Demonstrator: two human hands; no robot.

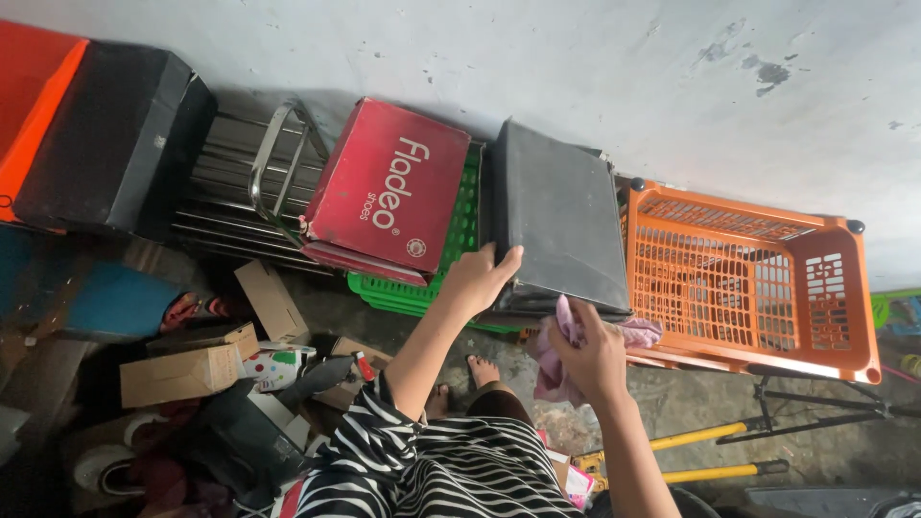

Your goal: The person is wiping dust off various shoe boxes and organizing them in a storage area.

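Striped sleeves frame two hands: the left hand (483,273) grips the near edge of a black box (561,221) tilted on a green crate (422,293); the right hand (593,357) clutches a pink cloth (561,360) at its five o'clock corner. Poorly seated, the box could slide off. At nine o'clock a red shoebox (389,192) crowds it; at three, an orange basket (748,278).

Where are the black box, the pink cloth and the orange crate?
black box (561,216), head view, on its flat lid.
pink cloth (554,369), head view, on its hanging fold.
orange crate (844,288), head view, on its right wall.
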